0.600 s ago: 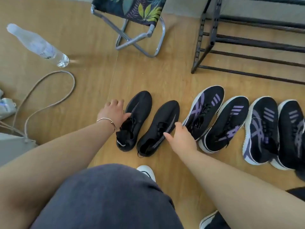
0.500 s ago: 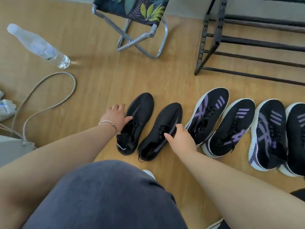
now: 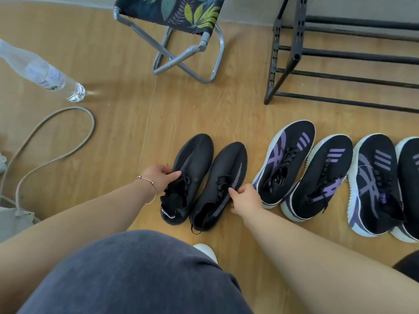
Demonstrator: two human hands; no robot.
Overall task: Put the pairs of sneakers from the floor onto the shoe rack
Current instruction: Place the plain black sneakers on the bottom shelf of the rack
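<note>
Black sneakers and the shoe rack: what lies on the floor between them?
Head view: only bare wooden floor between the black sneakers and the shoe rack; the purple-striped sneakers sit off to the right.

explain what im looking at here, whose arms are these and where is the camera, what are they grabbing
The camera sits on a person's head, looking forward and down, so the arms and the grey-clad body at the bottom are the wearer's own; there is no machine. The left hand, with a thin bracelet, pinches the left black sneaker near its opening. The right hand pinches the side of the right black sneaker. Both shoes appear to rest on the wooden floor. To the right lie purple-striped sneakers. Beyond them stands the black shoe rack, with no shoes on the part in view. Also in view: a folding stool, a water bottle and a cable.
</note>
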